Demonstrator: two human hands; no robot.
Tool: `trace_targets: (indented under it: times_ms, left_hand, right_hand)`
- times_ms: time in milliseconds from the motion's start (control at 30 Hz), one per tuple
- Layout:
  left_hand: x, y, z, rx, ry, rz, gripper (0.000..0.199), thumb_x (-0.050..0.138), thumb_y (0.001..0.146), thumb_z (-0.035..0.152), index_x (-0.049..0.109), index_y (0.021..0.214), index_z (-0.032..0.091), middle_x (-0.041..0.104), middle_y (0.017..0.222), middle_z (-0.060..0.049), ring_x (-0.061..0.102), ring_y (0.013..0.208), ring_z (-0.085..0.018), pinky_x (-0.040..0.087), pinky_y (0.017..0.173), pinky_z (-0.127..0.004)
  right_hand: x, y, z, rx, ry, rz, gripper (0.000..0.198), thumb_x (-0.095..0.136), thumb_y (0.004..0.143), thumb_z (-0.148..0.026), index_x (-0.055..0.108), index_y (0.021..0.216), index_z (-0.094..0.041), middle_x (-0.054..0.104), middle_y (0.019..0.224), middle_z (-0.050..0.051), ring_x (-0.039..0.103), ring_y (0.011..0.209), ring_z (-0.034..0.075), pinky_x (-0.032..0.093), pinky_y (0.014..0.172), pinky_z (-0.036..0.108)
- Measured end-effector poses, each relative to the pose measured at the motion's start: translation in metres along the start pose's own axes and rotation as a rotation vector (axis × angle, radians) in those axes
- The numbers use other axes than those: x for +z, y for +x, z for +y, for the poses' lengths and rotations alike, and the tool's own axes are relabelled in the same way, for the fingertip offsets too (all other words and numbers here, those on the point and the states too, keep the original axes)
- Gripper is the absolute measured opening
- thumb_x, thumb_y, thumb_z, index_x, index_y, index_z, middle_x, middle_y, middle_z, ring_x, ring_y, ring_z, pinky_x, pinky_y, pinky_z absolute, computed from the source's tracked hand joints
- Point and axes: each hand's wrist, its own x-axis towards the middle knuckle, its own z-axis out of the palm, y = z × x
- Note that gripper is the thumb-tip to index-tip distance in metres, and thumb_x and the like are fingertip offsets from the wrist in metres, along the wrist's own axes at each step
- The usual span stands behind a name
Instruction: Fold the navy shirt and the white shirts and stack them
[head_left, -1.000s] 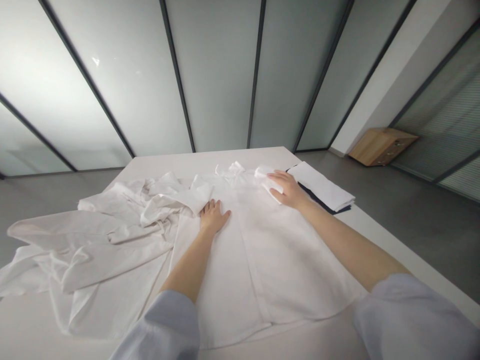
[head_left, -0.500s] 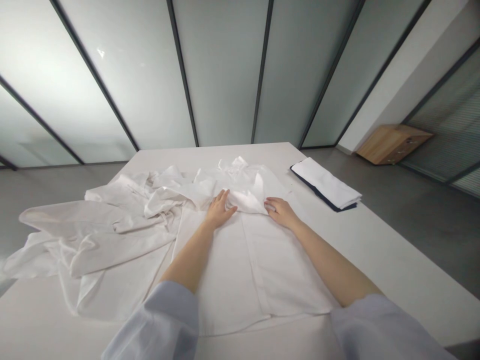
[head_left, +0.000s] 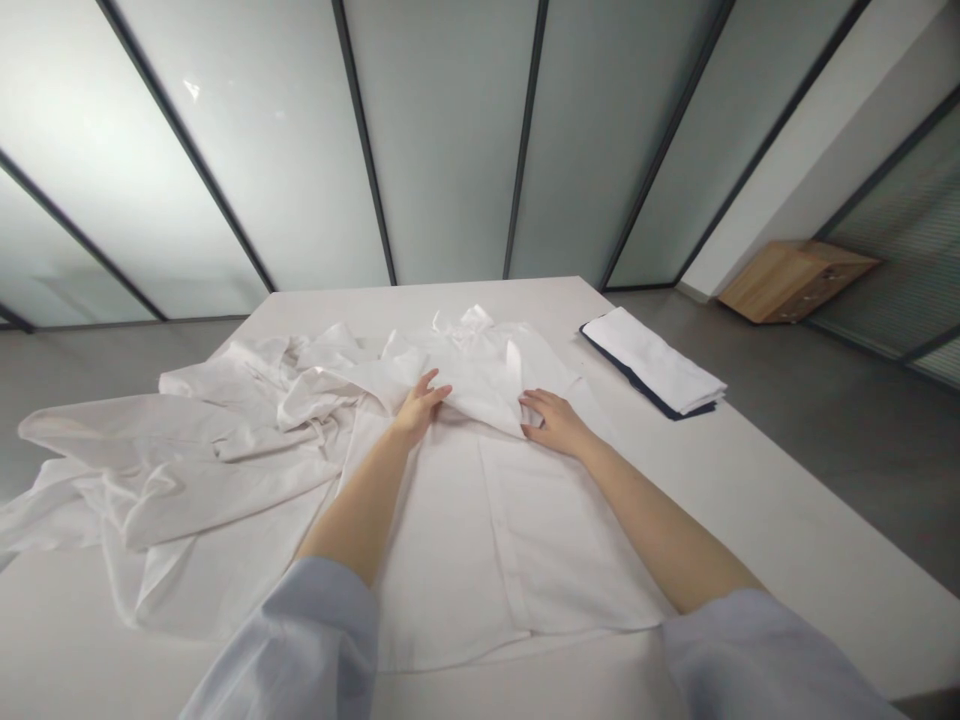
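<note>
A person's two bare hands work at a white garment spread across a pale table, its lower panels lying nearly flat toward the wearer of the camera. The right hand, a second ago out at the garment's far right side near a folded stack, now sits well inward, and a strip of bare tabletop shows between cloth and stack. Its fingers curl at the edge of a turned-over upper section, though whether they pinch the fabric cannot be told. The left hand stands apart from the right, thumb and fingers spread and seemingly gripping nothing; since half a second ago it has shifted slightly outward, to the left end of the same edge. The change suggests that the right side has been brought in over the body, leaving the fold roughly placed but rumpled, with thin fabric bunched at the far end. At left, a loose heap of white cloth lies against the garment. At right, the folded white cloth rests on a dark piece, well clear of both hands. Frosted panels line the background beyond a wooden cabinet.
</note>
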Motion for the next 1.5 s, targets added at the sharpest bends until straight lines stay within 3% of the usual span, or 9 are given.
trace_targets:
  times_ms: [167,367,700,900,967,1100,1267,1367,1500]
  left_hand:
    - [-0.001,-0.005,0.005,-0.142,-0.34,-0.067,0.082,0.06,0.077,0.019,0.026,0.152,0.024,0.052,0.14,-0.012,0.06,0.115,-0.02,0.05,0.096,-0.033]
    - [0.0,-0.003,0.008,-0.175,-0.693,0.033,0.088,0.066,0.054,0.007,0.046,0.138,0.022,0.066,0.117,-0.006,0.065,0.1,-0.019,0.052,0.089,-0.031]
    - [-0.033,-0.018,0.023,-0.141,-0.89,0.003,0.021,0.057,0.06,0.024,0.067,0.077,0.016,0.07,0.076,-0.006,0.068,0.085,-0.027,0.052,0.091,-0.045]
    - [-0.065,-0.03,0.032,-0.226,-0.475,-0.407,0.048,0.044,0.08,0.057,0.064,0.064,0.016,0.032,0.035,0.005,0.043,0.039,-0.014,0.053,0.074,-0.042]
    - [-0.07,-0.035,0.034,-0.306,-0.21,-0.48,0.047,0.049,0.079,0.059,0.064,0.068,0.015,0.038,0.038,0.004,0.042,0.039,-0.012,0.049,0.062,-0.034]
    - [-0.079,-0.049,0.039,-0.253,0.198,-0.353,0.038,0.066,0.068,0.053,0.061,0.081,0.017,0.061,0.066,-0.001,0.054,0.059,-0.014,0.039,0.056,-0.025]
    - [-0.094,-0.068,0.041,-0.267,0.779,-0.297,0.043,0.075,0.056,0.056,0.062,0.07,0.018,0.065,0.071,-0.005,0.062,0.079,-0.026,0.043,0.064,-0.029]
    - [-0.098,-0.084,0.043,-0.279,0.72,-0.248,0.044,0.077,0.055,0.05,0.067,0.083,0.019,0.071,0.098,-0.01,0.062,0.104,-0.032,0.048,0.077,-0.03]
    - [-0.095,-0.106,0.048,-0.349,0.208,-0.208,0.06,0.076,0.062,0.044,0.063,0.116,0.019,0.067,0.12,-0.012,0.063,0.107,-0.028,0.052,0.077,-0.029]
  right_hand:
    - [-0.003,0.001,-0.003,0.017,0.015,-0.011,0.054,0.066,0.079,-0.042,0.062,0.127,-0.018,0.05,0.143,0.013,0.042,0.135,0.029,0.034,0.111,0.045]
    - [0.0,0.002,0.001,0.022,0.071,0.009,0.043,0.061,0.086,-0.042,0.065,0.122,-0.02,0.052,0.142,0.012,0.042,0.135,0.028,0.034,0.11,0.046]
    - [0.006,0.008,0.008,0.101,0.35,0.176,0.029,0.05,0.09,-0.034,0.069,0.108,-0.021,0.063,0.127,0.009,0.056,0.12,0.021,0.041,0.104,0.037]
    - [0.002,0.013,0.014,0.29,0.498,0.346,0.032,0.038,0.093,-0.03,0.067,0.103,-0.021,0.07,0.11,0.007,0.061,0.108,0.021,0.044,0.098,0.035]
    - [0.0,0.013,0.013,0.304,0.506,0.32,0.03,0.04,0.092,-0.031,0.068,0.1,-0.021,0.071,0.106,0.007,0.062,0.105,0.021,0.044,0.096,0.034]
    - [-0.001,0.013,0.011,0.287,0.496,0.268,0.027,0.045,0.09,-0.032,0.068,0.095,-0.02,0.071,0.102,0.007,0.063,0.099,0.021,0.046,0.092,0.033]
    - [-0.001,0.014,0.011,0.285,0.51,0.26,0.024,0.048,0.088,-0.033,0.068,0.093,-0.021,0.072,0.099,0.006,0.063,0.097,0.02,0.047,0.089,0.032]
    - [-0.002,0.014,0.011,0.281,0.521,0.263,0.023,0.049,0.086,-0.033,0.068,0.091,-0.02,0.072,0.098,0.007,0.064,0.094,0.021,0.048,0.088,0.033]
    - [-0.002,0.014,0.011,0.282,0.537,0.272,0.022,0.05,0.085,-0.034,0.067,0.088,-0.021,0.072,0.097,0.006,0.064,0.093,0.021,0.048,0.088,0.033]
